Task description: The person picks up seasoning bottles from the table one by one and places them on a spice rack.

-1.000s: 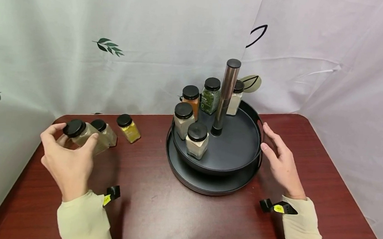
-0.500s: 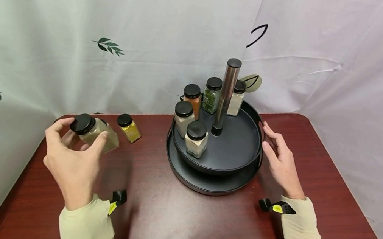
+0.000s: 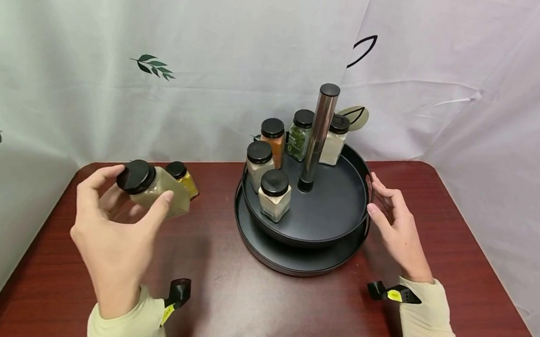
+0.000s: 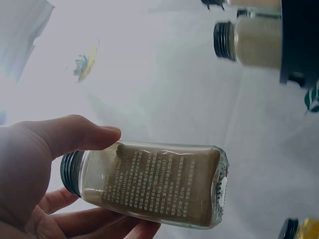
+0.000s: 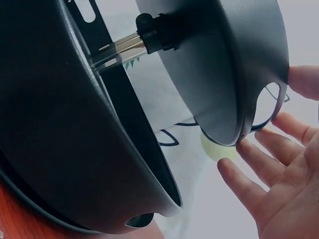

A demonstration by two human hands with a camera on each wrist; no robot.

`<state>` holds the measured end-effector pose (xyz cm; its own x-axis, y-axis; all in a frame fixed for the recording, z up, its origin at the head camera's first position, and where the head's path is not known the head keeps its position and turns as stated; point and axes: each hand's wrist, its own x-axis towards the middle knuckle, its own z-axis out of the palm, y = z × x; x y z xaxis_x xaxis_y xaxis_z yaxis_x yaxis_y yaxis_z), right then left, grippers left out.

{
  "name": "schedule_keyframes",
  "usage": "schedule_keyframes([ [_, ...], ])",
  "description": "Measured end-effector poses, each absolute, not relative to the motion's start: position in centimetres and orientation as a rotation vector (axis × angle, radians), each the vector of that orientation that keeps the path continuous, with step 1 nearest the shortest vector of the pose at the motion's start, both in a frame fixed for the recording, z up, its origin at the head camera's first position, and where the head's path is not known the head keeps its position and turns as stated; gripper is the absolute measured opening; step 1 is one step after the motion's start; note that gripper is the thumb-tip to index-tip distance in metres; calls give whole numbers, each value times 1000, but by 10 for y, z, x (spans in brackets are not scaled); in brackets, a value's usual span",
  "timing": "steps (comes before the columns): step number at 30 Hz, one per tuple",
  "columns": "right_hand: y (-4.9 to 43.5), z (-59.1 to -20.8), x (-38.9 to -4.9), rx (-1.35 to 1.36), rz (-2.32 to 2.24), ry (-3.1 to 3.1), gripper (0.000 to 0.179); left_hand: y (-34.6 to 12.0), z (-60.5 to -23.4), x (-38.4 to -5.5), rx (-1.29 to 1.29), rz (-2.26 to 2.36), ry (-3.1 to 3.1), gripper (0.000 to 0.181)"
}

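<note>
My left hand holds a glass spice jar of greyish-tan powder, tilted on its side above the table with its black lid toward the palm. Printed text covers the jar's side in the left wrist view, where my thumb lies along the top and fingers support it below. My right hand touches the right rim of the upper tray of a black two-tier turntable. In the right wrist view, its fairly straight fingers meet the tray edge beside the oval handle cutout.
Several black-lidded spice jars stand on the upper tray, including an orange one and a green one. A yellow spice jar stands behind the held jar. The lower tray rests on the wooden table.
My left hand has carried the spice jar rightward and nearer, now covering another jar that stood behind it. The upper tray's jars have turned slightly clockwise. My right hand stays at the rim.
</note>
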<state>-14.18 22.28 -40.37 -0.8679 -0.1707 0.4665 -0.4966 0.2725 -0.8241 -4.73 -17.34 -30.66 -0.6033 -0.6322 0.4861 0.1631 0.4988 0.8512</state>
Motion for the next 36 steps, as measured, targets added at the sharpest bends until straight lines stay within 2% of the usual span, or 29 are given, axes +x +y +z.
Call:
schedule_keyframes([
  [13, 226, -403, -143, 633, 1582, -2306, 43, -140, -302, -39, 145, -1237, -1954, 66],
  [36, 227, -400, -144, 596, 1609, -2309, 41, -96, -307, -34, -137, -1233, -2076, 66],
])
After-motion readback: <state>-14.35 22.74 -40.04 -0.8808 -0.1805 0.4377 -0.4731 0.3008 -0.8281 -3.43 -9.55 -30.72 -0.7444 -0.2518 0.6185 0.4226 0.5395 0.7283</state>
